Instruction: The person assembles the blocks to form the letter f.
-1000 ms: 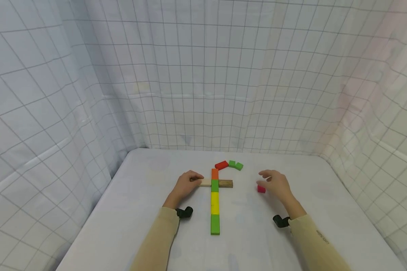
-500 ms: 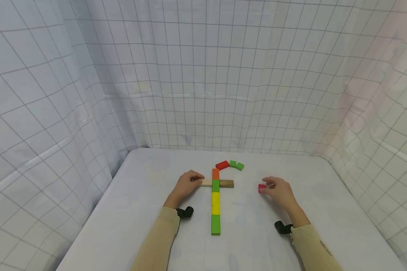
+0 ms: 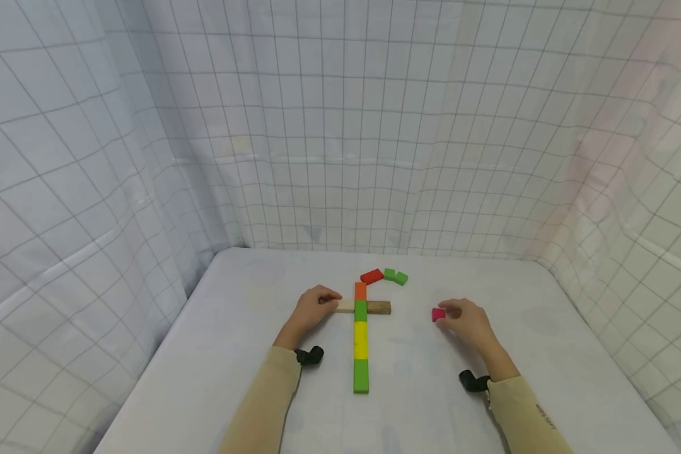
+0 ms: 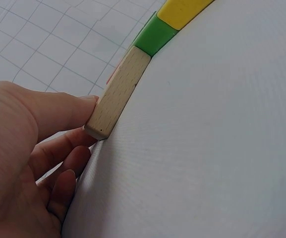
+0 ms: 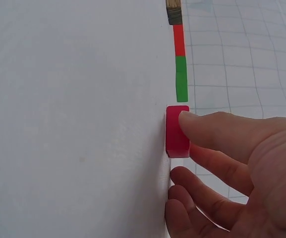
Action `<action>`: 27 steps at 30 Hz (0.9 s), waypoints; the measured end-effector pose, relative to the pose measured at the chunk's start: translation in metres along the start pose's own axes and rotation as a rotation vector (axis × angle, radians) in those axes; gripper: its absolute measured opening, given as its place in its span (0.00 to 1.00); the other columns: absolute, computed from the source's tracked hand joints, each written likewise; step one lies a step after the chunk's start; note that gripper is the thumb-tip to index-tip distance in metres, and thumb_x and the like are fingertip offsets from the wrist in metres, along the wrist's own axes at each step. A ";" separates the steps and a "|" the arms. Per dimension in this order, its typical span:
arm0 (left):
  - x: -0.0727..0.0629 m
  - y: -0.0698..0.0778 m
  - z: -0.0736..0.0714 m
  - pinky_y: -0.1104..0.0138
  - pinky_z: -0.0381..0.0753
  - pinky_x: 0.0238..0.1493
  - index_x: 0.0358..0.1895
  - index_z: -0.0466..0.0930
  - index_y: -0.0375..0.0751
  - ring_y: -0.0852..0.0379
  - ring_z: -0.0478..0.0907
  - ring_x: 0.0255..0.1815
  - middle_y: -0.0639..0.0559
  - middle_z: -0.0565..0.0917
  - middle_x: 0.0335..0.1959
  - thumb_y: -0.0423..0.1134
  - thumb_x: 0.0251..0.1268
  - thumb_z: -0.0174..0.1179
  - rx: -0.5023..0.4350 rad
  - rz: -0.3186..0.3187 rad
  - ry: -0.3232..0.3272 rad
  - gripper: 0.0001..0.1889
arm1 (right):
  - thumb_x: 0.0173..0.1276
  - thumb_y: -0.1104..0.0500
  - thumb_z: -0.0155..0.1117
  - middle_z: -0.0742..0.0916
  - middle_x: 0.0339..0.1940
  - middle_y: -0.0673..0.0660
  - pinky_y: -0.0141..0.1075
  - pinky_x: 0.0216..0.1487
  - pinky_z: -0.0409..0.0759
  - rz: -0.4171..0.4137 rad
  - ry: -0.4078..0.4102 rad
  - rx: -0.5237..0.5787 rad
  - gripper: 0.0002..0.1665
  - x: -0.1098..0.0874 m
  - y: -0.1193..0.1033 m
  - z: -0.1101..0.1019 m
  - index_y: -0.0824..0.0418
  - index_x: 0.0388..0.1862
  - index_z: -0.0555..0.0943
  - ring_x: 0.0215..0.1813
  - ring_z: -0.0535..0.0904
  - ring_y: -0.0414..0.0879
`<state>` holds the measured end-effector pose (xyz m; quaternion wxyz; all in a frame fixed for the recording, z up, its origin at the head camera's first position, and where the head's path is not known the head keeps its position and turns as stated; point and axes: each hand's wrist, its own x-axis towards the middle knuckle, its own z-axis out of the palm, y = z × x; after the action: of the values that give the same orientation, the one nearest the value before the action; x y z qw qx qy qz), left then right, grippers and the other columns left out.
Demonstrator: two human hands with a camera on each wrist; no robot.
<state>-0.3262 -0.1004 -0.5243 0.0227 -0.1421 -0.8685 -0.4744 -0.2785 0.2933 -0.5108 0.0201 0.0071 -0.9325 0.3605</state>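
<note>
A pale wooden block (image 4: 120, 94) is pinched at its outer end by the thumb and fingers of my left hand (image 3: 311, 310). Its other end meets a green block (image 3: 360, 311) in an upright column of blocks. To the right of that column, my right hand (image 3: 468, 321) pinches a small pink-red block (image 5: 175, 134) between thumb and forefinger, close over the white cloth. The other right fingers curl loosely beneath, as the right wrist view shows. A dark wooden block (image 3: 379, 308) lies opposite the pale one, against the column's right side.
An orange block (image 3: 360, 291) tops the column, with a yellow block (image 3: 360, 340) and a second green block (image 3: 361, 377) below. Beyond it lie a red block (image 3: 372, 277) and two small green blocks (image 3: 395, 276). Gridded white curtains (image 3: 340, 157) enclose the table.
My right hand has come down slightly to the right and taken the pink-red block between thumb and forefinger. My left hand stays at the pale wooden block.
</note>
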 end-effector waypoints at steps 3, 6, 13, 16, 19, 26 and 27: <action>0.000 -0.002 0.001 0.57 0.75 0.52 0.47 0.89 0.48 0.55 0.76 0.45 0.55 0.83 0.45 0.37 0.69 0.64 -0.008 -0.007 0.000 0.08 | 0.62 0.56 0.75 0.83 0.56 0.62 0.55 0.57 0.76 0.003 0.006 -0.003 0.23 0.000 0.001 0.001 0.57 0.56 0.85 0.57 0.77 0.59; 0.001 -0.003 0.002 0.56 0.75 0.53 0.47 0.89 0.48 0.55 0.76 0.46 0.55 0.83 0.45 0.37 0.69 0.65 -0.011 0.002 0.003 0.08 | 0.62 0.57 0.75 0.83 0.55 0.62 0.55 0.56 0.76 0.002 0.018 -0.011 0.21 0.000 0.000 0.001 0.57 0.55 0.85 0.57 0.77 0.59; 0.001 -0.002 0.001 0.56 0.76 0.54 0.47 0.89 0.49 0.54 0.76 0.46 0.55 0.83 0.45 0.37 0.69 0.64 -0.005 -0.003 0.002 0.08 | 0.63 0.59 0.74 0.83 0.54 0.63 0.57 0.57 0.75 -0.003 0.037 -0.028 0.19 -0.001 -0.002 0.001 0.58 0.54 0.86 0.56 0.77 0.60; 0.001 -0.002 0.001 0.56 0.75 0.54 0.47 0.89 0.49 0.54 0.76 0.46 0.55 0.83 0.46 0.37 0.69 0.64 -0.005 -0.006 0.002 0.08 | 0.63 0.59 0.74 0.83 0.55 0.63 0.57 0.58 0.74 -0.004 0.038 -0.026 0.19 -0.001 -0.003 0.002 0.59 0.53 0.86 0.57 0.76 0.60; 0.002 -0.002 0.001 0.56 0.75 0.54 0.47 0.89 0.49 0.54 0.76 0.46 0.55 0.83 0.46 0.37 0.69 0.64 0.001 -0.006 0.002 0.08 | 0.63 0.58 0.74 0.83 0.56 0.63 0.58 0.59 0.73 -0.004 0.036 -0.025 0.19 -0.001 -0.003 0.001 0.59 0.53 0.86 0.58 0.76 0.61; 0.003 -0.002 0.001 0.56 0.75 0.53 0.47 0.89 0.48 0.53 0.76 0.46 0.54 0.83 0.46 0.37 0.69 0.64 0.007 -0.003 -0.003 0.08 | 0.62 0.57 0.75 0.83 0.55 0.63 0.58 0.60 0.73 0.001 0.016 -0.021 0.20 -0.002 -0.002 -0.001 0.59 0.52 0.85 0.59 0.76 0.60; 0.002 -0.002 0.001 0.56 0.75 0.53 0.47 0.89 0.48 0.53 0.76 0.46 0.54 0.83 0.46 0.37 0.69 0.64 0.009 -0.003 -0.002 0.08 | 0.62 0.57 0.75 0.83 0.55 0.63 0.58 0.60 0.73 0.002 0.014 -0.019 0.20 -0.002 -0.003 -0.001 0.59 0.52 0.85 0.58 0.76 0.60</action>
<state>-0.3288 -0.0995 -0.5259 0.0217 -0.1414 -0.8709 -0.4702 -0.2764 0.2921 -0.5085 0.0261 0.0035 -0.9357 0.3518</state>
